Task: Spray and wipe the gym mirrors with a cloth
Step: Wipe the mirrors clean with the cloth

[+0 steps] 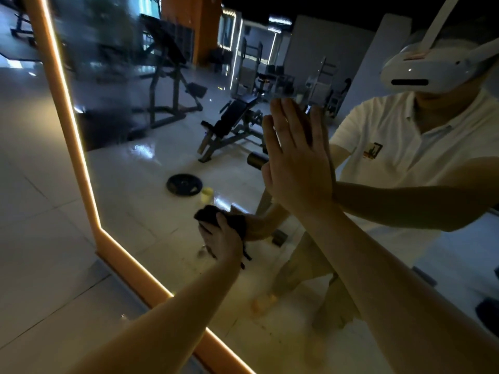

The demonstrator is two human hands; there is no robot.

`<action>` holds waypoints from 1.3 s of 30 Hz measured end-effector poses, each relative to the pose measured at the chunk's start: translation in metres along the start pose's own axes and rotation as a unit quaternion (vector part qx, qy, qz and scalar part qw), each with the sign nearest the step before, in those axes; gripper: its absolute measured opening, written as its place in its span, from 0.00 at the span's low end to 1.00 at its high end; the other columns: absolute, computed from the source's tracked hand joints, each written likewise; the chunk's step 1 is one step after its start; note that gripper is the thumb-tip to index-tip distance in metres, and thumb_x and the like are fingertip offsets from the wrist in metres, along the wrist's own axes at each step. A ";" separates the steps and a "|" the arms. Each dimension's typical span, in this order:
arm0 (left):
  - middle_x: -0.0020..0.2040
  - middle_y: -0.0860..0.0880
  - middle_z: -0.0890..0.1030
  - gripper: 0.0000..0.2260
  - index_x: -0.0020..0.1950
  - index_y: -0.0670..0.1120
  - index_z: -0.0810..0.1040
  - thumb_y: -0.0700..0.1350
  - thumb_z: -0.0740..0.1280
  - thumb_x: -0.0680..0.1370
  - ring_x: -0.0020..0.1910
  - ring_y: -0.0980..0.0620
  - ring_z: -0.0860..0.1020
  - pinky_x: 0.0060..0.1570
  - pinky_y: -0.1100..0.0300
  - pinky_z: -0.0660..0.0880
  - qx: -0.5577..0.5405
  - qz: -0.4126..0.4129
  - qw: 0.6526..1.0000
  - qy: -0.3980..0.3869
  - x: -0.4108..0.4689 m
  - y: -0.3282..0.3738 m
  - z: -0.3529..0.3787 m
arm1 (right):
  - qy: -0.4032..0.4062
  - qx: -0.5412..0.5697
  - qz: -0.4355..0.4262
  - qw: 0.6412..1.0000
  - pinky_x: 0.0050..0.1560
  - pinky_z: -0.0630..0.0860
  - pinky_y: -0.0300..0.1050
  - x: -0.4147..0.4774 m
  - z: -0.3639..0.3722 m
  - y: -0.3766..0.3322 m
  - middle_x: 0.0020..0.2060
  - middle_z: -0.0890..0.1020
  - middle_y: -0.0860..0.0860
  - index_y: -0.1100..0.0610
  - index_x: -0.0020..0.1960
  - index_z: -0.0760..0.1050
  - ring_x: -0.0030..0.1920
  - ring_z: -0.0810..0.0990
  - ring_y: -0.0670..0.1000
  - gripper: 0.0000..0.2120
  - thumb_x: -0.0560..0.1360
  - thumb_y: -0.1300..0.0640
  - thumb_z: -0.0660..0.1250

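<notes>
Two bare forearms reach up from the bottom edge toward the mirror (151, 168), which is bordered by an orange frame (67, 103) with a glowing light strip along its inner side. The left hand (221, 238) has its fingers curled round a bunched dark cloth (216, 215) and holds it against the glass, in the lower part of the mirror, near the corner where the frame's left edge bends into its slanted lower edge. The right hand (297, 163) is higher and nearer the middle of the glass, with its palm flat on the surface, its fingers straight and close together, and nothing in its grasp.

A hazy, streaked patch (108, 63) covers the mirror's upper left area. Reflected in the glass are a black weight bench (235, 122), a weight plate (184, 184) lying on the pale tiled floor, and a small yellow container (206, 195) just beside the plate. At the right edge the reflection shows the person in a white shirt (405, 147) wearing a white headset (421, 71).
</notes>
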State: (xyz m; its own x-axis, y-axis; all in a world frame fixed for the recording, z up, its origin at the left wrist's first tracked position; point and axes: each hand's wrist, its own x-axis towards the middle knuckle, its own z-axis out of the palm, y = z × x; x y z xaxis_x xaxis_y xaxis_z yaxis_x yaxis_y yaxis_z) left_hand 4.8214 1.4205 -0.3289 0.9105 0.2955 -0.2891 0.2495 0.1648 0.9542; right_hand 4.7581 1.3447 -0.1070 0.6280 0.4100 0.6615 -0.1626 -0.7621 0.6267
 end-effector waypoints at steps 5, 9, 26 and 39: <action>0.86 0.44 0.44 0.34 0.86 0.44 0.42 0.58 0.53 0.87 0.84 0.43 0.48 0.82 0.47 0.50 0.031 -0.045 0.995 -0.082 -0.108 -0.027 0.025 | 0.005 -0.002 -0.007 1.000 0.79 0.38 0.66 0.000 0.003 0.001 0.82 0.52 0.62 0.63 0.82 0.55 0.83 0.50 0.62 0.33 0.82 0.49 0.56; 0.86 0.48 0.39 0.33 0.86 0.46 0.39 0.58 0.51 0.88 0.85 0.47 0.43 0.82 0.49 0.47 0.051 -0.004 0.989 -0.136 -0.161 -0.033 0.032 | -0.002 0.010 -0.016 1.000 0.78 0.37 0.66 0.000 0.001 0.003 0.83 0.52 0.63 0.62 0.82 0.57 0.83 0.48 0.63 0.32 0.82 0.48 0.56; 0.86 0.46 0.42 0.32 0.86 0.48 0.43 0.59 0.50 0.87 0.84 0.48 0.44 0.81 0.50 0.48 0.116 0.181 0.974 -0.070 -0.155 -0.023 0.041 | -0.007 0.018 -0.017 1.000 0.80 0.43 0.68 0.000 -0.003 0.005 0.83 0.52 0.62 0.62 0.82 0.57 0.83 0.48 0.63 0.33 0.81 0.47 0.53; 0.86 0.42 0.49 0.32 0.86 0.49 0.43 0.57 0.55 0.87 0.84 0.41 0.52 0.82 0.42 0.54 0.129 0.261 0.955 -0.062 0.009 0.084 -0.031 | -0.008 0.016 -0.007 1.000 0.79 0.35 0.67 0.000 -0.003 0.002 0.82 0.53 0.62 0.61 0.81 0.60 0.83 0.47 0.63 0.30 0.83 0.48 0.53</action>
State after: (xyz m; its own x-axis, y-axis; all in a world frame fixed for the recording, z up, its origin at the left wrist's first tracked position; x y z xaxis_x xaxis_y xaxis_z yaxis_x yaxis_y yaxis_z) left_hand 4.8401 1.4659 -0.2534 0.9611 0.1576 0.2269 -0.1907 -0.2159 0.9576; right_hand 4.7553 1.3445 -0.1049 0.6421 0.4127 0.6460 -0.1290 -0.7726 0.6217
